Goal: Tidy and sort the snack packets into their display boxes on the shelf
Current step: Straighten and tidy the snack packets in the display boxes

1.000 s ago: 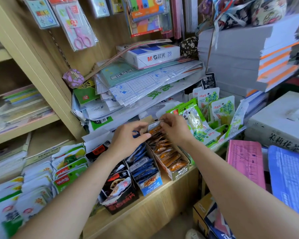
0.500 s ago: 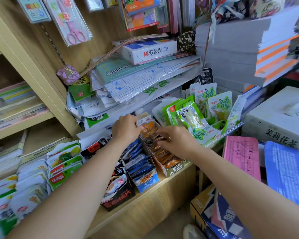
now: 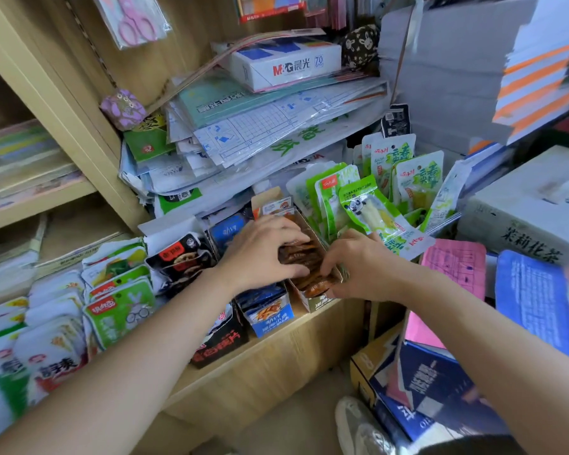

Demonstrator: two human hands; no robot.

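A narrow white display box on the wooden shelf holds a row of orange-brown snack packets. My left hand lies over the packets from the left, fingers curled on them. My right hand grips the front right of the same row, fingertips on the packets. To the left stand a blue box with blue packets and a black box with black packets. Green packets stand in a holder to the right.
White and green snack packets are piled on the shelf at left. A stack of paper and a white paper ream sits behind. A cardboard carton, pink and blue pads lie at right. Boxes and my shoe are on the floor.
Both hands have moved from the back of the orange packet row towards its front and now press on the packets. The camera has tilted down and closer.
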